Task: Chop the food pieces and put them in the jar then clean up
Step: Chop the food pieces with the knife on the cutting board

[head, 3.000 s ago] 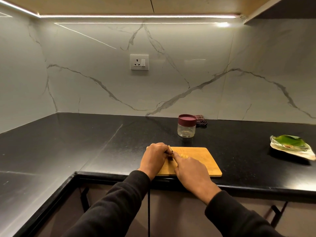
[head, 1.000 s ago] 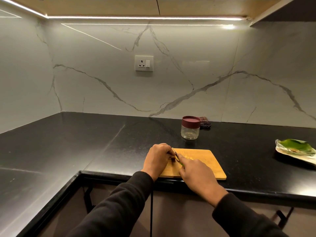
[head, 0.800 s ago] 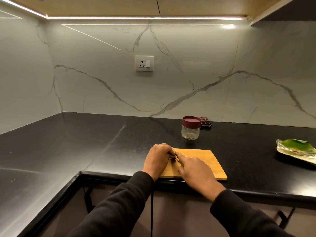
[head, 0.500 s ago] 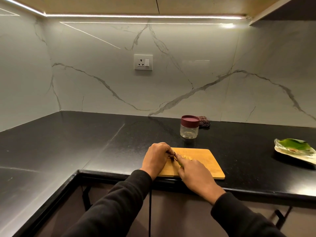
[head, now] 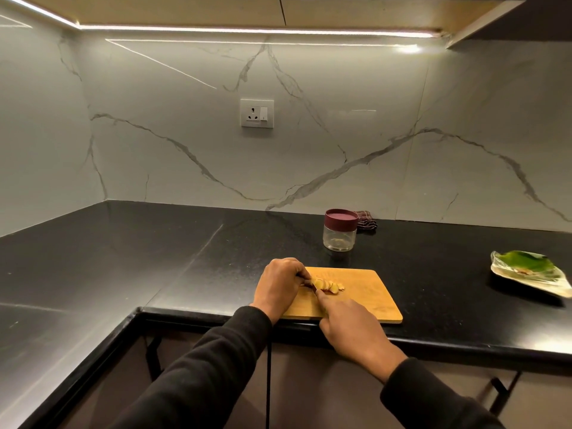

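Food slices [head: 327,285] lie on the board [head: 365,297]; left-hand fingers [head: 301,274] touch them.

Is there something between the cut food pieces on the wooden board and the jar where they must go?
The counter between the pale sliced food pieces on the rectangular wooden cutting board and the small clear glass jar looks bare. The real obstacle is the jar's dark red lid, which closes its mouth.

marble wall [head: 340,144], black counter [head: 123,258]
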{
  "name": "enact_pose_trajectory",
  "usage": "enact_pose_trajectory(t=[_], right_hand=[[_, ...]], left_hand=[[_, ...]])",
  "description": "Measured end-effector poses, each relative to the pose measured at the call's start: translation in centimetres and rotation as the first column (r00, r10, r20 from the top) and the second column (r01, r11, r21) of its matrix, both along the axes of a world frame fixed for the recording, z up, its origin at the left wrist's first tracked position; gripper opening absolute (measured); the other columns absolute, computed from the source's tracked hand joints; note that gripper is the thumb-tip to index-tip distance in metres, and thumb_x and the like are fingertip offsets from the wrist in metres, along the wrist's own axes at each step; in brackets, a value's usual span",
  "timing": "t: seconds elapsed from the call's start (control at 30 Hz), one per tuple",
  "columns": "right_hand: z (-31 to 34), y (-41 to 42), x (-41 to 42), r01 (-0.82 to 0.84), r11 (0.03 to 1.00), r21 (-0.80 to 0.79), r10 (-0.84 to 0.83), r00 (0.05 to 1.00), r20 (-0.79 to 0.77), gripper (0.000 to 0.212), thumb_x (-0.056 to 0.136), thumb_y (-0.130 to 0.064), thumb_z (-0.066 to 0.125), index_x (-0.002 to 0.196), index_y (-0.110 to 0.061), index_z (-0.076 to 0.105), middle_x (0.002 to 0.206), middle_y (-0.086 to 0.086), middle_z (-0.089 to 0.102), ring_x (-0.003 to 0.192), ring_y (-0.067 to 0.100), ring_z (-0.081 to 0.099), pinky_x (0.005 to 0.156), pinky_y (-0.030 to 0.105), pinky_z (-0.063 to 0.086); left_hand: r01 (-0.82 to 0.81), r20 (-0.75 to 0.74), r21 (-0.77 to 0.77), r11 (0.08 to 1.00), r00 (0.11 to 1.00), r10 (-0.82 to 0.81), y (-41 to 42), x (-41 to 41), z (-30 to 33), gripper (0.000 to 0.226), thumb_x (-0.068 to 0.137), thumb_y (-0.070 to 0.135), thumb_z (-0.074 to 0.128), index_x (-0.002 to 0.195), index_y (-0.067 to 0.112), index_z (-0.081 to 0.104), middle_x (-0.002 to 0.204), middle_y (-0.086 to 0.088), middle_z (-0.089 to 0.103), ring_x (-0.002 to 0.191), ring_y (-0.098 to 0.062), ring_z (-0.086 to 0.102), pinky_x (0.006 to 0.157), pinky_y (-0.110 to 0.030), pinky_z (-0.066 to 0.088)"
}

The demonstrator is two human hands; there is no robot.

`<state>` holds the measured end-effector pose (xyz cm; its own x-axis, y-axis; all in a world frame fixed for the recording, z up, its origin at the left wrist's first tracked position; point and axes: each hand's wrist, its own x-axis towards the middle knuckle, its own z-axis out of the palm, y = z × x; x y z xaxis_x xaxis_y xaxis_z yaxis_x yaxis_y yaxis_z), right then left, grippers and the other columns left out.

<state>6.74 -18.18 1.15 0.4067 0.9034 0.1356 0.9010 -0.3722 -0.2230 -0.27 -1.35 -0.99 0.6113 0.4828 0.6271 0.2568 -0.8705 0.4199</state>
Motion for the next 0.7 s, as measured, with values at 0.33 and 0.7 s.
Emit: enact_pose_trajectory(t=[0.33, 0.7], right_hand=[[-0.4, -2.3, 0.5, 0.075, 0.994, 0.086, -0.033, 0.909, -0.415, 0.057, 0.101, -0.023, 0.05, 0.154, -0.034, 0.034, 0.108, -0.005, 0.067, 0.072, 0.005, 0.057, 0.054, 0.015, 0.04], [0.1, -3.4, -0.2, 0.142, 0.981, 0.136, -0.053, 0.859, -0.509, 0.056, 0.1, -0.022, 0.051, 0.154, -0.03, 0.038, 0.098, -0.013, 0.062, 0.069, 0.008, 0.062, 0.055, 0.019, 0.045]], left_hand=[[0.01, -0.023, 0.022, 1.0, 1.0, -0.009, -0.3, 0.0, 0.1, 0.013, 0.092, 0.008, 0.07, 0.088, 0.018, 0.077, 0.092, 0.007, 0.071, 0.08, -0.004, 0.066, 0.077, -0.018, 0.056], [0.041, -0.063, -0.026, 0.999, 0.997, -0.043, -0.1, 0.2, 0.0, 0.009, 0.092, 0.011, 0.069, 0.095, 0.018, 0.075, 0.095, 0.005, 0.073, 0.085, -0.005, 0.067, 0.082, -0.02, 0.056]])
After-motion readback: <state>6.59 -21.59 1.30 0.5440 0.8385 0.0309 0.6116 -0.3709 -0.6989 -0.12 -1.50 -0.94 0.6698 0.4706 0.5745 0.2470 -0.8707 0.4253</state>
